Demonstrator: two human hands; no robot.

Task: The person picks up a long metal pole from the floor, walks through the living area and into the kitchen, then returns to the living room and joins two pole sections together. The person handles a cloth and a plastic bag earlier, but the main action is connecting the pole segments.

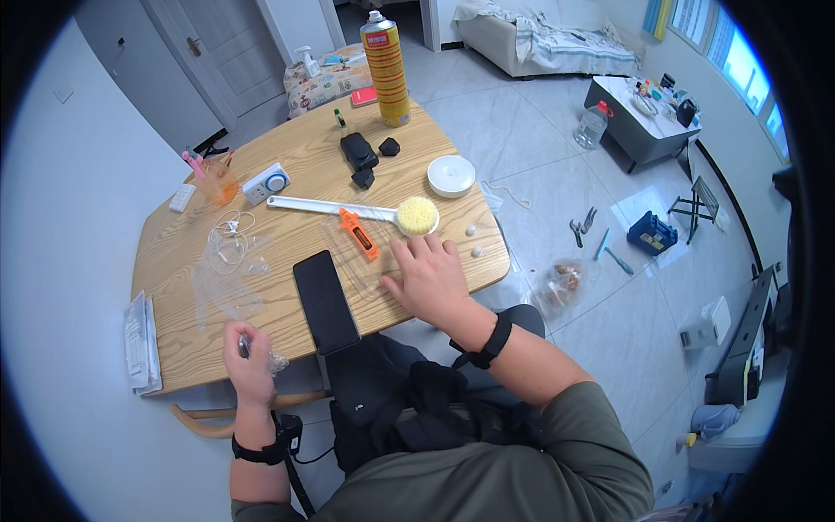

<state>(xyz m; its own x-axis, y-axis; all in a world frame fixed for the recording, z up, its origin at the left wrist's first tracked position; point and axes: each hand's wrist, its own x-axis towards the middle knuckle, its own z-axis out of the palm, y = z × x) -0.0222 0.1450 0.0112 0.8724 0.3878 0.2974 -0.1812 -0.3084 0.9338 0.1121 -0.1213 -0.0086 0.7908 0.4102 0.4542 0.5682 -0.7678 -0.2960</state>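
Note:
My left hand (248, 361) is closed at the table's near edge. Crumpled clear plastic (277, 362) pokes out of it, along with a small dark item I cannot make out. On the right, my right hand (430, 277) rests on the wood with its fingers apart and holds nothing. Its fingertips lie just below a long-handled white brush (417, 215) with cream bristles. An orange tool with a dark slot (358, 235) lies across a clear plastic sheet (348, 268), left of that hand. Between my hands lies a black smartphone (326, 302).
Behind stand a tall yellow spray can (386, 74), black cases (358, 151) and a white lidded bowl (450, 176). At left are a timer socket (267, 184), a white cable (230, 244) and an orange cup (217, 184). Pliers (583, 228) and a blue case (652, 233) sit on the floor.

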